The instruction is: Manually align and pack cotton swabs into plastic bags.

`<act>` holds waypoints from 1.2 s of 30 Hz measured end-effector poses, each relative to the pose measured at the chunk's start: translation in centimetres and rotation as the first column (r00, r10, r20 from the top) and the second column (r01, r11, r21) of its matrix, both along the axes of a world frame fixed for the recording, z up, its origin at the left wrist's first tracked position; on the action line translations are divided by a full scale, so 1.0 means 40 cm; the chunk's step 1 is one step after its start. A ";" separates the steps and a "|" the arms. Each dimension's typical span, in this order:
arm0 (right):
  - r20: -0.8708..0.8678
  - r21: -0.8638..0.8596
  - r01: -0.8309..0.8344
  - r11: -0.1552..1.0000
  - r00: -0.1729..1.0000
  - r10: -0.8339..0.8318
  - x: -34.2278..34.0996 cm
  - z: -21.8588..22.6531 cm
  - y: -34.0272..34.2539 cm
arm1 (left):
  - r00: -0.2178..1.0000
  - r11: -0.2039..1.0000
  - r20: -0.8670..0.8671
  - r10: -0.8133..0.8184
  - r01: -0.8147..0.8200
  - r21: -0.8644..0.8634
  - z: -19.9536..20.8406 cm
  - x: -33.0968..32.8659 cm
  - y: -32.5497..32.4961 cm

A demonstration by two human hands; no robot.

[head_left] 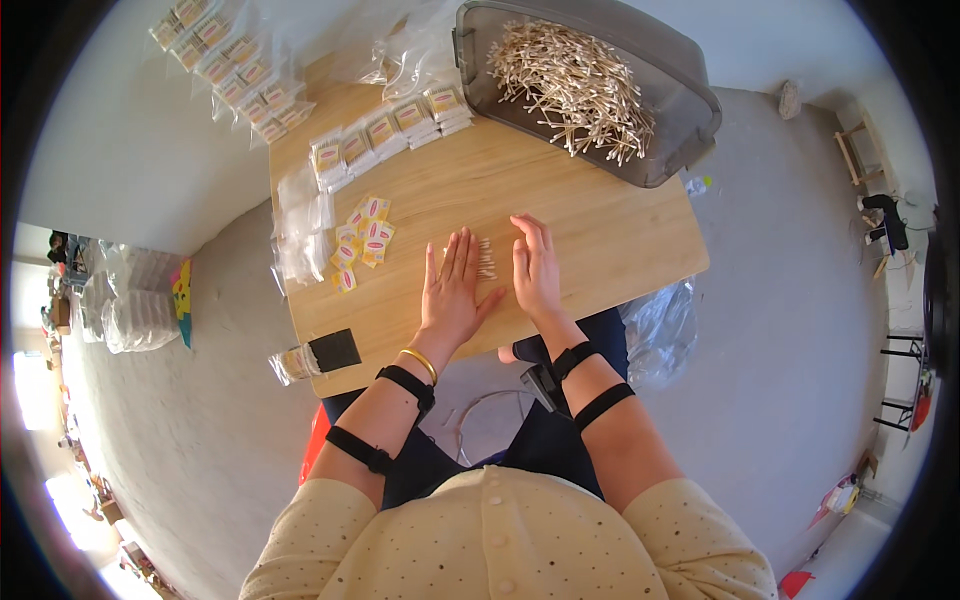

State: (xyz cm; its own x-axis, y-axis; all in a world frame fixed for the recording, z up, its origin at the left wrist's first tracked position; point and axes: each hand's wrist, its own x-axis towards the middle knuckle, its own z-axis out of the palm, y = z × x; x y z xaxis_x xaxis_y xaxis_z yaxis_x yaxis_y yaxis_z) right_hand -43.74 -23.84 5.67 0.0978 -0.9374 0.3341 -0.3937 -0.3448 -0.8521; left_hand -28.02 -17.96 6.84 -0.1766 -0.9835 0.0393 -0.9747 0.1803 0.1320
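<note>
A small row of cotton swabs (487, 261) lies on the wooden table between my hands. My left hand (454, 288) is flat with fingers stretched out, its edge against the left ends of the swabs and perhaps covering part of them. To the right of the row, my right hand (537, 268) is turned on its side, fingers slightly bent and thumb apart, with nothing in it. A gap separates it from the swabs. Left of my left hand is a loose pile of small white and yellow printed cards (366, 236).
A grey plastic bin (690, 130) full of loose cotton swabs stands tilted at the table's far right. Packed bags (385, 133) line the far left edge, near clear empty bags (300, 225). A dark flat block (334, 350) sits at the near left corner.
</note>
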 end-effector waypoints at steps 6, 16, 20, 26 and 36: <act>-0.014 -0.020 0.009 1.000 1.000 -0.010 -0.001 -0.003 0.001 | 0.999 1.000 0.043 -0.013 0.013 -0.008 -0.006 0.001 0.001; -0.033 -0.025 0.017 1.000 0.999 -0.018 0.001 -0.002 0.001 | 0.999 0.998 0.026 0.031 -0.030 -0.049 -0.014 -0.012 -0.016; -0.048 -0.041 0.013 0.999 0.999 -0.015 -0.001 -0.005 -0.002 | 1.000 1.000 -0.017 0.009 -0.009 -0.016 -0.005 -0.010 -0.011; -0.045 -0.023 -0.001 1.000 0.999 0.000 0.002 -0.001 0.000 | 0.997 1.000 0.077 0.001 -0.003 0.025 0.016 0.001 -0.002; -0.510 -0.060 -0.307 0.950 0.827 0.235 -0.030 0.013 0.092 | 0.996 0.995 -0.050 0.070 -0.066 0.079 0.006 0.111 0.061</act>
